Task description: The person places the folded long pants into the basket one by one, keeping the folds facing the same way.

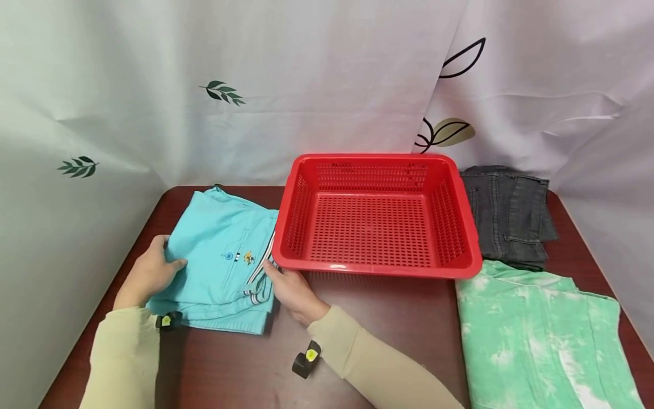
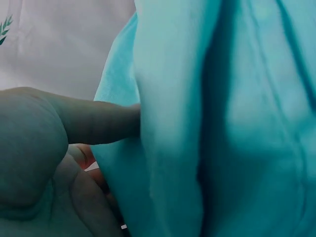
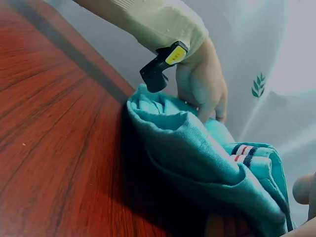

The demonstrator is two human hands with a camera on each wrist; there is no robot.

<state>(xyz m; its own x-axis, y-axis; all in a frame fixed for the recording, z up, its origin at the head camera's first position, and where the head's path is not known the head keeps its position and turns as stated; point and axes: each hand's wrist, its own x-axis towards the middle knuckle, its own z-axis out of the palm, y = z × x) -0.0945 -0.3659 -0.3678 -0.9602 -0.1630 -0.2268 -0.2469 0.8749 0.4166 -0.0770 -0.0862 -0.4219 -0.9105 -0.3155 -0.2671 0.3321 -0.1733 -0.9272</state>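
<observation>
Folded light-blue pants (image 1: 212, 250) with a striped waistband and small badges lie on the left of the table. My left hand (image 1: 148, 274) grips their left edge, thumb on top. In the left wrist view its thumb (image 2: 106, 122) presses on the cloth, with the other fingers partly hidden below it. At the waistband side, my right hand (image 1: 295, 292) holds the pants with its thumb on top and its fingers underneath. The right wrist view shows the folded layers (image 3: 192, 148) bulging up from the tabletop, above a dark shadow.
A red perforated basket (image 1: 375, 267) stands right of the pants, its rim at the waistband. Folded dark grey jeans (image 1: 511, 213) lie at the back right. Nearer on that side is a folded green-and-white garment (image 1: 541, 335). Pale curtains (image 1: 306, 74) hang around the table (image 1: 245, 369).
</observation>
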